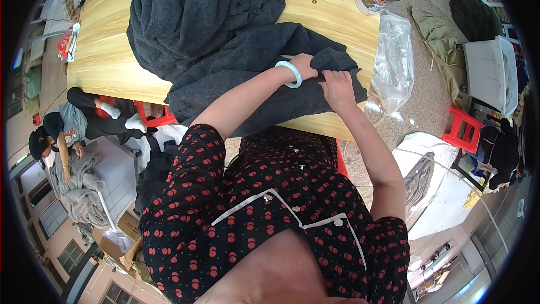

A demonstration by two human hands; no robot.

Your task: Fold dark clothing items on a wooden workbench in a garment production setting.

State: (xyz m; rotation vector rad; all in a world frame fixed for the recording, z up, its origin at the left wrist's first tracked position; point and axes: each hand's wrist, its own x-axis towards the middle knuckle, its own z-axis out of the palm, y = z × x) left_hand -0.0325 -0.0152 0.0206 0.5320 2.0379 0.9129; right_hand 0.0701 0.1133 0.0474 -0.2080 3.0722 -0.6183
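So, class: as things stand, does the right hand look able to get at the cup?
Probably yes, though the right hand would first have to leave the dark grey cloth; past that, nothing visible on the wooden tabletop seems to block its way to the cup.

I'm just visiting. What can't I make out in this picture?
All in the head view:
- Left hand: its fingertips, hidden among folds of the dark gray cloth.
- Cloth pile: far end, cut off by the top edge.
- Round speck on the table: too small to identify.
- Red stool at left: partly hidden by the table.
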